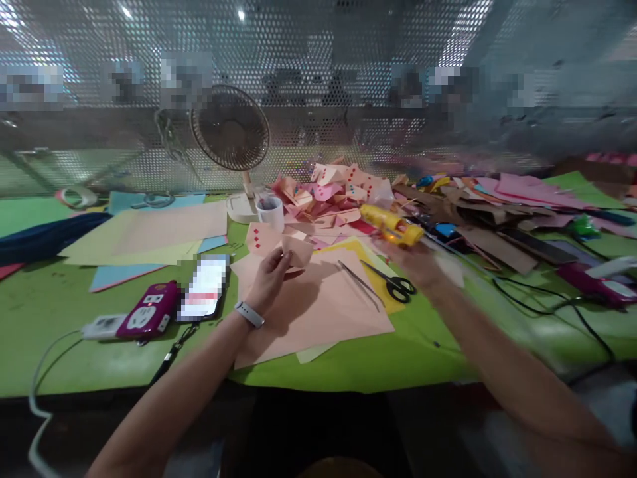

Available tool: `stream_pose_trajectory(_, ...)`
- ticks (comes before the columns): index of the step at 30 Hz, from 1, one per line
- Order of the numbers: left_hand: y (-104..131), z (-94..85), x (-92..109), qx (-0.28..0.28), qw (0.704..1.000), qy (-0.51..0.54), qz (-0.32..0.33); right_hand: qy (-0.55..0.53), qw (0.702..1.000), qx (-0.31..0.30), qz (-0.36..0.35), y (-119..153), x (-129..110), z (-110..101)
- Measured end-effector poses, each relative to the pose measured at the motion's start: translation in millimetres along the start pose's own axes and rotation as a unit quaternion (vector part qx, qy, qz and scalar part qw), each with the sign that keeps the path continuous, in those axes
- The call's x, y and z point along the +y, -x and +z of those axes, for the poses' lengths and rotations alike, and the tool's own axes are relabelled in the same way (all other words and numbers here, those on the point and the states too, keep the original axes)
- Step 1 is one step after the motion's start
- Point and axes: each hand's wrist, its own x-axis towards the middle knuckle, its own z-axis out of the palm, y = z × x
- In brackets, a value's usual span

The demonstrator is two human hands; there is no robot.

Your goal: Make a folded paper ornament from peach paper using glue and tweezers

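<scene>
Between the thumb and fingers of my left hand (273,271) is a folded pink paper piece (263,239) with red diamond shapes on one panel. My right hand (411,262), smeared by motion, is closed round a yellow glue gun (391,224), whose front end points up and left. Beneath my left hand lies a large sheet of pale pink paper (318,318). On that sheet rest tweezers (359,285), and black-handled scissors (395,287) lie beside them over yellow paper. Whether the glue gun's tip touches anything is unclear from the blur.
Folded pink pieces (333,189) are heaped at the back. A white cup (271,214) and a fan (231,129) stand behind my left hand. A phone (204,289) and purple power strip (149,311) lie left. Cardboard scraps (448,199) and a black cable (522,299) spread right.
</scene>
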Motion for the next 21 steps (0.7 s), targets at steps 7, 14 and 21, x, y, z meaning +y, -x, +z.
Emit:
stream_pose_trajectory(7, 0, 1.5, 0, -0.007, 1.000, 0.025, 0.016, 0.066, 0.974, -0.208, -0.061, 39, -33, 64)
stream_pose_trajectory(14, 2, 9.1, 5, -0.011, 1.000, 0.022, 0.015, 0.078, 0.977, -0.197, -0.025, 40, -24, 63)
stream_pose_trajectory(21, 3, 10.5, 4, -0.010, 1.000, 0.010, 0.022, 0.046, 0.980, -0.190, -0.028, 41, -16, 64)
